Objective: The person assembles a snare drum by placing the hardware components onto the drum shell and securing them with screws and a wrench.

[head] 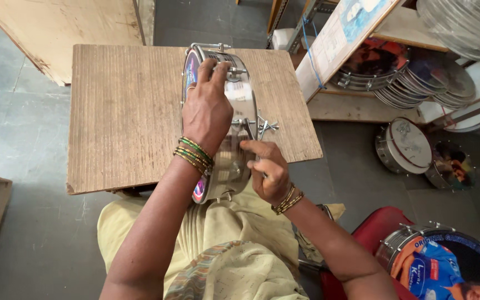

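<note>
Lap in pale yellow cloth nearest, forearms over it. Left hand clamped over top of small metal-framed drum, fingers curled onto shiny shell, green and gold bangles at wrist. Right hand pinched on tuning hardware at drum's side, thumb and forefinger closed on small metal part; exact part too small to tell. Drum upright on edge, printed coloured head facing left, resting at near edge of wooden board and partly over lap. Loose metal key or bracket on board just right of drum, near right edge.

Risks, as judgement: drum on its rim, so could roll or tip off near edge if left hold slackens; loose metal piece close to right edge, could get knocked to floor by right hand. More drums and stacked rims on floor and shelf at right, well apart.
</note>
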